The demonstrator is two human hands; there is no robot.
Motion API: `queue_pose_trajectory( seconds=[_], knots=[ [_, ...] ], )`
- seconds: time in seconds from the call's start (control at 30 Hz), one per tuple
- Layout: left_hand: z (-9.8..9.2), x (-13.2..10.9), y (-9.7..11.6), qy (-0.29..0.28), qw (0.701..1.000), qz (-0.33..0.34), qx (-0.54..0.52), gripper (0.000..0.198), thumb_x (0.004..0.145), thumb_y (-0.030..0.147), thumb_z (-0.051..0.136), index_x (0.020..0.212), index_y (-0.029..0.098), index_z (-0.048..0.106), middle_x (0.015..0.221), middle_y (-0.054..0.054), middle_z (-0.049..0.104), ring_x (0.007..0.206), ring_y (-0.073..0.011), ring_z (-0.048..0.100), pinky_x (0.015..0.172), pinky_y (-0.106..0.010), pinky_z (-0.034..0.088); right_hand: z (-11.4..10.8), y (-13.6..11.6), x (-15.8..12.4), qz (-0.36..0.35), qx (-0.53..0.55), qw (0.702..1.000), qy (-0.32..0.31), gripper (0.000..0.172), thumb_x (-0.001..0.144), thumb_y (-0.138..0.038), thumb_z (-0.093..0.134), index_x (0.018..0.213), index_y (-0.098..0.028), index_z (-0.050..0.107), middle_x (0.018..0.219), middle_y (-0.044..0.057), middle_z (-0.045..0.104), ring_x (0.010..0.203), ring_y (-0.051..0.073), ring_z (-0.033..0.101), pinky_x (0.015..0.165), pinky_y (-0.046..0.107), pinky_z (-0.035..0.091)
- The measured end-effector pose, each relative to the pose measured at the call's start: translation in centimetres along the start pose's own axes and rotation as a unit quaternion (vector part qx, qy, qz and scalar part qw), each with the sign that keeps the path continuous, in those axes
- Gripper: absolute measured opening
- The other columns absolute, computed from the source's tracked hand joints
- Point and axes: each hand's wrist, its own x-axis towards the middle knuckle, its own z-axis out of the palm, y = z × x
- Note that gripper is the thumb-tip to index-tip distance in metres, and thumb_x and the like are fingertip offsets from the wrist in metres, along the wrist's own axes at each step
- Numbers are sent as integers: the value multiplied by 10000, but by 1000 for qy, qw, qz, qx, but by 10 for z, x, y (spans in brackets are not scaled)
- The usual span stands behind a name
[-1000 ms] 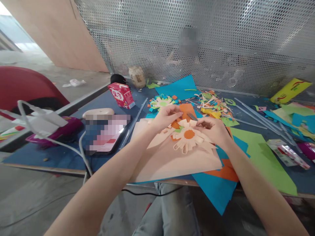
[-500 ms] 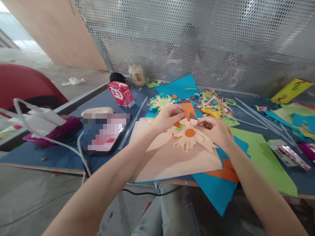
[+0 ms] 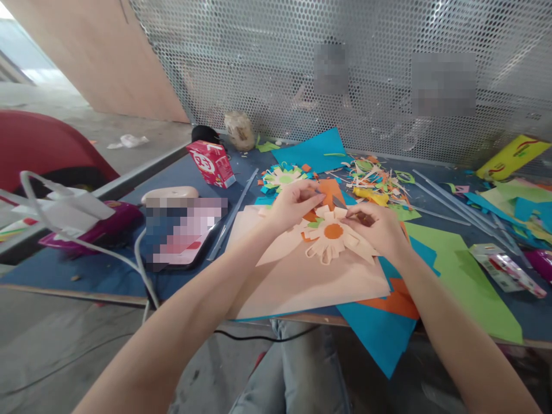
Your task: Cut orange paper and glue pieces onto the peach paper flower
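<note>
A peach paper flower point(image 3: 334, 241) with an orange centre lies on a peach paper sheet point(image 3: 302, 282) at the table's near edge. My left hand point(image 3: 291, 206) pinches the flower's upper left petals, fingers closed. My right hand point(image 3: 375, 230) is curled at the flower's right side around small scissors point(image 3: 338, 202), whose grey blade tip sticks out toward the top petals. Orange, blue and green paper sheets lie under and around the peach sheet.
A second paper flower point(image 3: 284, 178) and a heap of paper scraps point(image 3: 371, 181) lie behind my hands. To the left are a red carton point(image 3: 211, 164), a phone point(image 3: 181, 230), and a white charger with cable point(image 3: 64, 213). Glue sticks point(image 3: 440, 201) and a green sheet point(image 3: 466, 276) are on the right. A perforated metal screen point(image 3: 345, 75) backs the table.
My hands and the flower have hardly moved. The view has shifted slightly.
</note>
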Motion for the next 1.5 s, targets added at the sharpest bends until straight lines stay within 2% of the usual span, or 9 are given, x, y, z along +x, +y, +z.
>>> queue_pose_trajectory(
  seconds=[0.23,0.43,0.67,1.0,1.13,1.23,1.37,1.43,1.5],
  knots=[
    [-4,-8,13,14,996,93,-2,236,695,316,641,824,147,538,736,-30,660,660,-110,619,574,-199,476,-1,0,-1,-103,-29,989,101,87,737,-297,633,714,-217,608,683,9,621,600,121,525,547,246,412],
    [0,-10,15,29,995,92,16,211,694,288,639,819,143,550,750,-42,667,669,-119,634,550,-193,472,-4,-7,-2,-156,-36,984,73,85,755,-269,624,696,-222,583,677,8,625,659,140,569,635,277,452],
    [3,-12,17,26,997,71,-15,199,697,276,631,814,147,536,688,-21,657,621,-111,627,557,-207,488,-2,-6,-3,-126,-54,988,66,97,761,-302,616,714,-219,604,658,3,613,534,104,489,516,242,402],
    [2,-8,14,33,998,51,-34,248,675,300,654,789,159,486,652,-4,642,583,-98,611,548,-203,490,-1,-6,-3,-49,-33,996,66,162,734,-365,622,707,-205,626,556,-10,532,486,97,419,464,239,347],
    [2,-8,14,29,998,46,-42,273,676,315,654,822,156,487,653,-2,629,592,-101,606,565,-213,487,-1,-6,-3,-34,-28,997,66,148,722,-355,632,704,-209,625,527,-22,500,478,95,414,459,238,332],
    [2,-10,15,5,997,53,-56,328,677,335,654,899,158,490,684,-3,621,602,-101,597,573,-222,483,-1,-7,-3,-32,-29,997,60,144,727,-346,627,690,-208,617,532,-21,513,474,95,418,458,241,336],
    [2,-14,17,-35,991,124,-18,474,643,344,695,1032,194,469,784,-16,614,740,-137,607,663,-257,484,-3,-8,-3,-115,-52,986,111,112,765,-303,598,691,-220,589,603,-3,584,542,120,492,514,263,395],
    [1,-16,18,-20,981,188,48,514,613,352,722,1038,209,473,868,-35,610,845,-169,596,752,-299,473,-6,-8,-4,-181,-88,966,162,70,783,-258,582,717,-236,586,662,11,625,646,155,551,606,303,438],
    [-1,-16,18,4,955,261,139,446,611,361,727,972,207,515,915,-54,606,919,-197,571,826,-346,443,-11,-6,-6,-254,-128,936,208,51,786,-213,576,778,-259,596,739,17,661,760,184,575,703,347,452]
  ],
)
